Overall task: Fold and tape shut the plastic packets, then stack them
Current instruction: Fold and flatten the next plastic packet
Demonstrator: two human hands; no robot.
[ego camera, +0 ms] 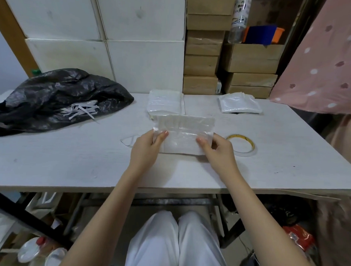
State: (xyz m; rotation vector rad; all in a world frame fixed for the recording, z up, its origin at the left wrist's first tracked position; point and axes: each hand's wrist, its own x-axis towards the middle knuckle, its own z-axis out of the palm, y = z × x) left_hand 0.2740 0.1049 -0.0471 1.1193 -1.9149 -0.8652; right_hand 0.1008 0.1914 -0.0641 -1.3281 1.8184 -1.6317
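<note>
Pinching the plastic packet (183, 136) at each side, left hand (146, 146) and right hand (217, 150) hold it taut, apparently for folding.

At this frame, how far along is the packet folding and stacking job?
Partly done, it seems. A stack of packets sits at the table's far edge and a smaller pile to its right; which is finished I cannot tell. In hand: the left hand and right hand pinch one packet, untaped as far as visible. Left: taping it with the tape roll, then stacking.
</note>
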